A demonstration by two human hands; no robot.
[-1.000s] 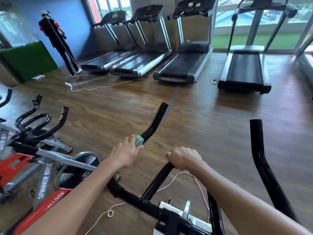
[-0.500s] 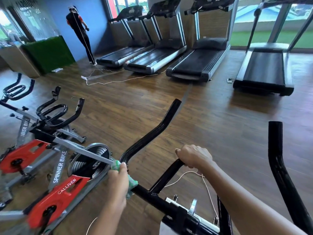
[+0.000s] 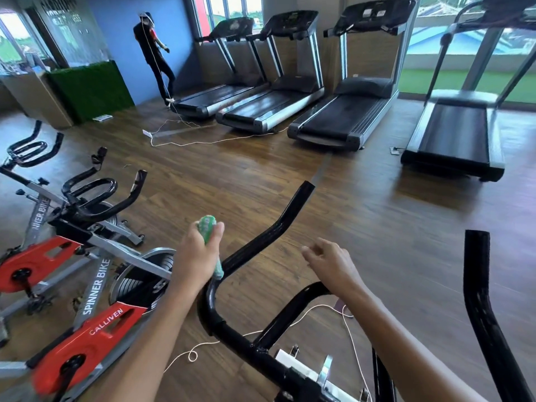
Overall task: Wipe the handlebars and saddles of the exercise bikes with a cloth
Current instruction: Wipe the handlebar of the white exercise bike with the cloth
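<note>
A black handlebar (image 3: 269, 230) of the bike in front of me rises from the bottom centre, and its right horn (image 3: 481, 285) stands at the right. My left hand (image 3: 197, 253) grips a bunched green cloth (image 3: 208, 227), just left of the left horn's lower bend. Above the inner loop bar (image 3: 293, 303), my right hand (image 3: 330, 265) hovers with its fingers loosely spread, holding nothing. No saddle is in view.
Two more red and grey spinner bikes (image 3: 87, 256) stand close on the left. Several treadmills (image 3: 342, 111) line the far windows. A person (image 3: 156, 53) stands at the back left. A white cord (image 3: 319, 311) trails over the wooden floor under the handlebar.
My left hand has come up from the low bend with the cloth. My right hand has let go of the inner loop bar and lifted off it. The view has shifted slightly.
</note>
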